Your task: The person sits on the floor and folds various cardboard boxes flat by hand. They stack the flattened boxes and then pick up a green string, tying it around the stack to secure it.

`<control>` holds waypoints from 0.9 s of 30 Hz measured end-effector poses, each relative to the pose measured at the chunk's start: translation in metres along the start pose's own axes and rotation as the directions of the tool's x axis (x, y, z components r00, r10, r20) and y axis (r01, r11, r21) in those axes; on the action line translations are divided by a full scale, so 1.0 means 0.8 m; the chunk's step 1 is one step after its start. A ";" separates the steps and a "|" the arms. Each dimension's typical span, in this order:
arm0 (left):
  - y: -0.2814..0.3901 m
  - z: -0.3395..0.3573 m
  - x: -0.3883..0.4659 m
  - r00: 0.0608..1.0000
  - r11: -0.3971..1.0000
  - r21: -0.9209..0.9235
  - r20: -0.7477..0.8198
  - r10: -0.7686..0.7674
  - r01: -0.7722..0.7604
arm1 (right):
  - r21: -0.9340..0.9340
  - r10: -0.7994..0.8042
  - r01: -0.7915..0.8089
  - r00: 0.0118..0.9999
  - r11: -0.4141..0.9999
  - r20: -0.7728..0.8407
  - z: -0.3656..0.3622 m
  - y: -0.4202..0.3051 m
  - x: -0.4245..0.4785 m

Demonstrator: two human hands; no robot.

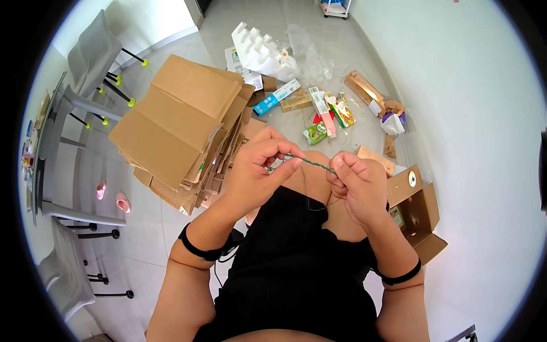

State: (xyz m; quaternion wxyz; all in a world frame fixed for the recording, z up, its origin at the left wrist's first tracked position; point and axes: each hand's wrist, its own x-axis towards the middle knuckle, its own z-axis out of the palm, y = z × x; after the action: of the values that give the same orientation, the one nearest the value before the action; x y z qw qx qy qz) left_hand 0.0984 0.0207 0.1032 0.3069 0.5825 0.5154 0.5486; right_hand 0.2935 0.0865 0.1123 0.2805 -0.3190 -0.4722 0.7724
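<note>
A green twisted cord (317, 164) is stretched between my two hands above my lap. My left hand (266, 164) pinches one end between thumb and forefinger, and my right hand (354, 181) grips the other end in closed fingers. From the hands a thin dark strand (308, 204) hangs in a loop over my thighs. Beyond my left hand stands a tall stack of flattened cardboard (179, 115). An open cardboard box (421, 213) lies beside my right forearm.
White molded foam packaging (263, 53), clear plastic wrap (314, 60), a blue and white carton (277, 97) and several crumpled packages are scattered on the floor ahead. Grey chairs (92, 51) and a table (51, 128) stand at the left, with pink clogs (123, 202) nearby. A white wall (474, 128) runs along the right.
</note>
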 end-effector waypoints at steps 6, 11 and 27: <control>0.011 0.005 -0.003 0.998 0.996 -0.064 0.023 -0.066 0.067 | 0.053 0.089 -0.090 0.996 0.995 0.026 0.003 -0.003 -0.003; 0.017 0.007 -0.001 0.998 0.997 -0.032 0.016 -0.068 0.068 | -0.111 0.015 -0.016 1.000 0.994 -0.010 0.006 0.002 -0.003; 0.010 0.011 -0.001 0.988 0.973 0.177 -0.021 0.152 -0.146 | -0.194 -0.018 0.017 1.000 0.981 -0.006 0.031 -0.005 -0.009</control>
State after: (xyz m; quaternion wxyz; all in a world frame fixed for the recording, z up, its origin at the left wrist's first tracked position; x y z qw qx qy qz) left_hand 0.1087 0.0196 0.1085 0.2036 0.6347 0.5216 0.5326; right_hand 0.2794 0.0693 0.1263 0.2567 -0.3437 -0.5469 0.7189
